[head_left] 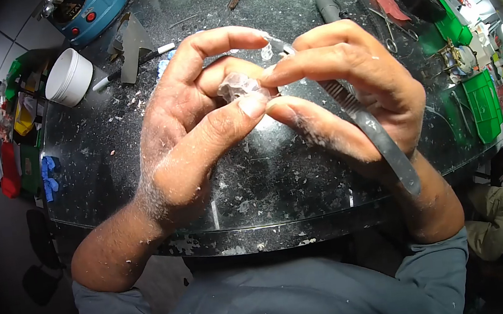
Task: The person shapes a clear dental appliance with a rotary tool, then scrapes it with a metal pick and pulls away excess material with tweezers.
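Translucent piece (240,88), above the surface (282,206), seems light and brittle, best held by its edges: left hand (166,114) clamped on it, right hand (378,74) with fingers at its right side, gripping a dark tool (384,143).

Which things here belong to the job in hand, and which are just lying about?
Apparently in the job:
- translucent piece, pinched in the left hand and touched by the right hand
- dark-handled tool, held in the right hand

Apparently lying about, untouched:
- white tub
- pen
- red sheet
- blue machine
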Motion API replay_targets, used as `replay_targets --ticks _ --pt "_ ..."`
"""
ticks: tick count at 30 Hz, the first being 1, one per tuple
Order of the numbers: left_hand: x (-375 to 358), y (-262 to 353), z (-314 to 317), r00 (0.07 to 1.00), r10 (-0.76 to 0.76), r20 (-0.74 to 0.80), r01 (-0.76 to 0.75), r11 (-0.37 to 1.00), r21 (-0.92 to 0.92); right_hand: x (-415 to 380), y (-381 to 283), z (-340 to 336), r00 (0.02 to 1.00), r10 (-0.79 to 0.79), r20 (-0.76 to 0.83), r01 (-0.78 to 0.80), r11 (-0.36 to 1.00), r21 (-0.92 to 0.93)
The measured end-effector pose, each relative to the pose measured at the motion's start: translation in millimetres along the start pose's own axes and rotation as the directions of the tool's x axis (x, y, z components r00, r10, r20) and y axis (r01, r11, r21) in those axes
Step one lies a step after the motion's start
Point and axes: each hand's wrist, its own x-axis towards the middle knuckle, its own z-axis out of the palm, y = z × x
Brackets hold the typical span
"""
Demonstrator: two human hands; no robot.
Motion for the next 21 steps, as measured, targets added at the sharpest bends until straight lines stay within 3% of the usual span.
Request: replay_targets --ticks 2,5,10,15,17,19,21 --pt "0 1 3 1.0 0.013 -0.018 -0.013 1.0 0.014 -2 -1 2 0.994 0.106 0.0 -0.105 0.991 0.083" --pt "0 2 2 0.999 0.033 -0.039 -0.031 0.998 0.047 -3 1 3 0.99 0.14 -0.037 -0.135 0.984 0.114" --pt "0 0 4 0.998 0.031 -0.054 -0.029 0.999 0.038 -2 1 8 0.992 0.12 -0.036 -0.118 0.991 0.055" --pt "3 -3 -7 0.996 0.05 0.068 -0.046 0.997 -0.054 -3 1 10 0.998 0.058 -0.007 -0.059 0.998 -0.036" --pt "3 -4 -6 0.997 0.056 0.05 -0.053 0.997 -0.058 -3 0 10 0.999 0.051 -0.002 -0.051 0.997 -0.056" --pt "4 -9 -3 0.997 0.067 0.038 -0.064 0.996 -0.062 -3 3 8 0.997 0.041 -0.06 -0.046 0.995 -0.09" --pt "8 -20 2 0.923 0.275 -0.269 -0.16 0.91 0.383 -2 6 5 0.99 0.025 -0.138 -0.041 0.993 -0.112"
